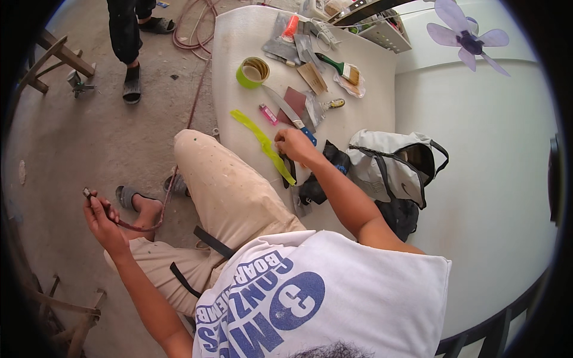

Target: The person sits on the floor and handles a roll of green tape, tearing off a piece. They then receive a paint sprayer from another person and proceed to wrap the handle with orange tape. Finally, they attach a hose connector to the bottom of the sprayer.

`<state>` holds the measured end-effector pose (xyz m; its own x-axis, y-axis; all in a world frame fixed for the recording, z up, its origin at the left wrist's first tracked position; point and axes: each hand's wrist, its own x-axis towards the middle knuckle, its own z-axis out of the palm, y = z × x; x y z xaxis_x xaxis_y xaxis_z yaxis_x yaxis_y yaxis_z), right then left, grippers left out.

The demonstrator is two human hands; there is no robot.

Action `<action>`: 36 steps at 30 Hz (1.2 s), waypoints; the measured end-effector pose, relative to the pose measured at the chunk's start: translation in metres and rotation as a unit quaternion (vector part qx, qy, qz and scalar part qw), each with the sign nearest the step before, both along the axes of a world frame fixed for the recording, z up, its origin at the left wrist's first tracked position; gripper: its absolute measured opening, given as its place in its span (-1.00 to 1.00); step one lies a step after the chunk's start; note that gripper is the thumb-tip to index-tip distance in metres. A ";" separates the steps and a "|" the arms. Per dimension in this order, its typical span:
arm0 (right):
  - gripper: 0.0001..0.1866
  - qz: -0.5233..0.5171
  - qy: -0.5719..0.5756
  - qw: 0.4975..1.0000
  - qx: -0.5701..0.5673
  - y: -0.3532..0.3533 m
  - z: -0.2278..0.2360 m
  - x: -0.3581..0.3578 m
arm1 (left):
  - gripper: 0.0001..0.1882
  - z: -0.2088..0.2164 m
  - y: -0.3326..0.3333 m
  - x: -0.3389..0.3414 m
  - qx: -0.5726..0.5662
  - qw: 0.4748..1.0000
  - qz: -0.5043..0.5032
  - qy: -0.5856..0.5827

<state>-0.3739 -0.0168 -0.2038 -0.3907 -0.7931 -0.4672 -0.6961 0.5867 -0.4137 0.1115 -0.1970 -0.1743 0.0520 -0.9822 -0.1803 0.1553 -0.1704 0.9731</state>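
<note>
My left hand [104, 225], out over the floor at the left, is closed round the end of a dark red hose [142, 228]; a small fitting [89, 193] pokes out past the fingers. On the white-topped surface my right hand [293, 145] has its fingers curled down and pressed together. What they hold, if anything, is hidden. Just beyond it lies a knife [285, 106] with a blue handle. A crumpled yellow-green strip [261, 142] runs along its left side. Partly under the hand is a dark item I cannot identify. A pink lighter [268, 114] rests nearby.
Farther back on the white surface [236, 36] are a tape roll [252, 72], a green-handled paintbrush [339, 67], sandpaper [290, 105] and several scrapers. A grey bag [388, 161] sits at the right. Another person's feet in sandals [132, 85] stand far left, near a wooden stand [59, 56].
</note>
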 end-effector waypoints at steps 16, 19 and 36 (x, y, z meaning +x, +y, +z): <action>-0.36 0.176 -0.287 0.942 -0.002 -0.460 -0.042 0.278 | -0.72 -0.074 -0.107 -0.002 0.006 0.990 0.133 -0.042; -0.29 0.241 -0.256 0.936 0.015 -0.505 -0.085 0.349 | -0.72 -0.085 -0.118 0.005 0.027 0.985 0.169 -0.014; -0.12 0.144 -0.279 0.947 0.073 -0.617 -0.220 0.431 | -0.70 -0.082 -0.154 -0.004 0.043 0.966 0.216 0.133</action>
